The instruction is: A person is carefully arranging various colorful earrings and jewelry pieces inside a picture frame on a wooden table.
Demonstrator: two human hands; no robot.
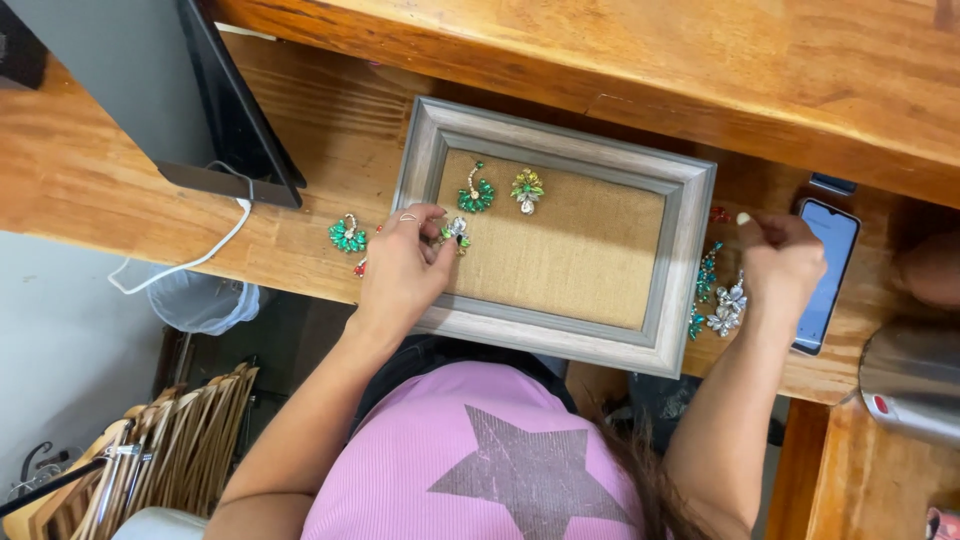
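A grey wooden picture frame (680, 260) with a tan burlap backing lies on the wooden desk (90, 190). A green jewelled brooch (476, 193) and a yellow-green one (527, 188) are pinned near the backing's top left. My left hand (402, 270) pinches a small silver-green brooch (457, 231) against the left part of the backing. My right hand (782, 262) rests in a loose fist to the right of the frame, next to teal and silver brooches (722, 305); nothing is visible in it.
A green brooch (347, 237) and a small red piece lie left of the frame. A smartphone (828, 272) lies at the right. A dark monitor (235, 110) with a white cable stands at the left. A bin (200, 300) and wooden hangers (190, 430) are below the desk.
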